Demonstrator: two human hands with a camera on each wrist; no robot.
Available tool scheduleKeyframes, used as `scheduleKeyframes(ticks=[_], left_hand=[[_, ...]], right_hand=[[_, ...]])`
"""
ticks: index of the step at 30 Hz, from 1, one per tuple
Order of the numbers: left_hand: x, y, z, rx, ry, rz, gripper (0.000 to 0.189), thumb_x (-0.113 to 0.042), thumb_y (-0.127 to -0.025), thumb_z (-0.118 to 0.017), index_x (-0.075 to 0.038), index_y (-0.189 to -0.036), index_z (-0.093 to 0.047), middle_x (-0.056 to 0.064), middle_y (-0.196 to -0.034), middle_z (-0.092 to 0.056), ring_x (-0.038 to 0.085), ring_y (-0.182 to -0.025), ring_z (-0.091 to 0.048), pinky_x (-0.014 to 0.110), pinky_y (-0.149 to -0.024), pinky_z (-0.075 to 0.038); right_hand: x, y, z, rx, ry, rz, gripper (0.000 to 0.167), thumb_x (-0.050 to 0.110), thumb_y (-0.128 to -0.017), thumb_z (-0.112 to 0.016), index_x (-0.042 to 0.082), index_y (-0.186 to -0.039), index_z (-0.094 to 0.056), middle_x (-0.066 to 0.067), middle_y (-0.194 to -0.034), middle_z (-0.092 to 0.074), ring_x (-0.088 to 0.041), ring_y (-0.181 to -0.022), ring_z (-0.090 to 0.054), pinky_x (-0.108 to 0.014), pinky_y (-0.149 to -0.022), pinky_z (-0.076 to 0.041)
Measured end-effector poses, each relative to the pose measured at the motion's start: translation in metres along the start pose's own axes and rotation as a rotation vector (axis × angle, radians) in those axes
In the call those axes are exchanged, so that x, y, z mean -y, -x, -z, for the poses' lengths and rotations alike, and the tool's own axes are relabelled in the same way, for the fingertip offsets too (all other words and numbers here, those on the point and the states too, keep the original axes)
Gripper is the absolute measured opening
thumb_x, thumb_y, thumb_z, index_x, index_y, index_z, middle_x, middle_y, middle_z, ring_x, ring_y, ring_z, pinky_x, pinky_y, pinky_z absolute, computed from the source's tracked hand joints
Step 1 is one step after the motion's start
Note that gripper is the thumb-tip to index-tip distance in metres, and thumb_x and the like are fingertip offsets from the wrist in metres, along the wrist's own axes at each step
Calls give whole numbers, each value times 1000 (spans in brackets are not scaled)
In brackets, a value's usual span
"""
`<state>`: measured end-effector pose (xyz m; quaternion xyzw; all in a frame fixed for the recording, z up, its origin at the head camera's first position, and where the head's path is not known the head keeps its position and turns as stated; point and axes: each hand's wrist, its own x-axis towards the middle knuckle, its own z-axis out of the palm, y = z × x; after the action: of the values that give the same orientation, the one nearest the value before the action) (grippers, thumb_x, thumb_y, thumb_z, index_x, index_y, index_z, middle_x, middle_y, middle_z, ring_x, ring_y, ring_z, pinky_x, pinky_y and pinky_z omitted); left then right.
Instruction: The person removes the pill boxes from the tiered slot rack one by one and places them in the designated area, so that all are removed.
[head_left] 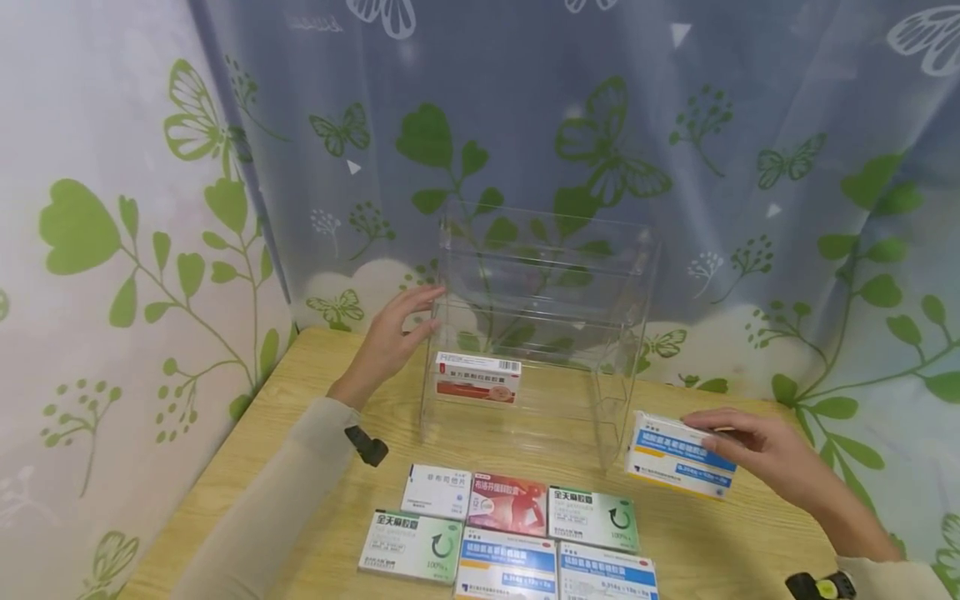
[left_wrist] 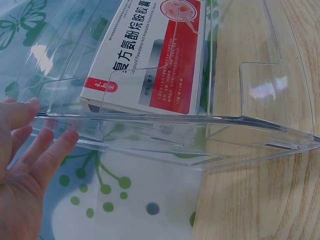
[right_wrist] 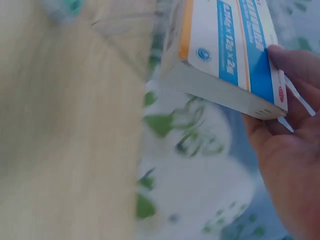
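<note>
My right hand (head_left: pixel 757 454) grips a white, blue and orange medicine box (head_left: pixel 675 458) by its right end, thumb on the printed front. In the right wrist view the box (right_wrist: pixel 225 55) is held above the surface. To the left, my left hand (head_left: pixel 390 337) touches the left side of a clear acrylic tiered rack (head_left: pixel 540 312). Its fingers (left_wrist: pixel 55 152) are loosely extended along the panel edge in the left wrist view. A red and white medicine box (head_left: pixel 477 379) stands on a lower tier of the rack, at its left end.
Several medicine boxes lie in two rows before the rack: a white box (head_left: pixel 437 492), a red box (head_left: pixel 508 504), green and white boxes (head_left: pixel 408 546), and blue and white boxes (head_left: pixel 506 562). The wooden table (head_left: pixel 315 367) meets a patterned curtain (head_left: pixel 510 100) behind.
</note>
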<state>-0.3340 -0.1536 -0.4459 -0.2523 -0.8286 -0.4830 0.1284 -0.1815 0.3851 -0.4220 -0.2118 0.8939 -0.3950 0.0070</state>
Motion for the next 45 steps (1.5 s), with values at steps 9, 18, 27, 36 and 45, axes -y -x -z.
scheduleKeyframes(ticks=[9,18,27,36,45], left_hand=[[-2,-1,0,-4,1,0,52,-14,-110,-68,-16,-160,-56,10,-169,-47,36,-142,-59,61,-107,-59],[0,0,-2,-1,6,5,53,-12,-110,-67,-16,-161,-55,10,-169,-47,36,-143,-58,58,-110,-58],[0,-1,-3,-14,5,-5,54,-9,-108,-68,-16,-160,-56,11,-169,-47,36,-142,-59,57,-110,-59],[-1,1,-2,-14,7,7,54,-8,-108,-68,-18,-160,-56,11,-169,-47,36,-142,-59,57,-108,-60],[-1,0,-2,-14,3,4,55,-7,-108,-68,-18,-160,-56,10,-169,-48,36,-142,-59,58,-110,-59]], right_hand=[[-63,42,-3,182,-135,-185,33,10,-113,-60,-2,-142,-69,36,-133,-65,8,-112,-69,-21,-83,-62],[-96,44,-24,313,-194,-286,37,19,-114,-60,0,-144,-69,9,-139,-74,13,-117,-63,-18,-89,-58],[-103,38,-40,328,-179,-179,34,11,-113,-58,-7,-140,-68,2,-134,-77,9,-113,-67,-17,-87,-58],[-105,38,-51,322,-155,-166,33,12,-113,-59,-7,-138,-69,-24,-131,-75,6,-107,-70,-19,-84,-60],[-107,37,-54,334,-187,-182,33,12,-113,-59,-7,-139,-69,-25,-133,-74,5,-108,-71,-20,-85,-60]])
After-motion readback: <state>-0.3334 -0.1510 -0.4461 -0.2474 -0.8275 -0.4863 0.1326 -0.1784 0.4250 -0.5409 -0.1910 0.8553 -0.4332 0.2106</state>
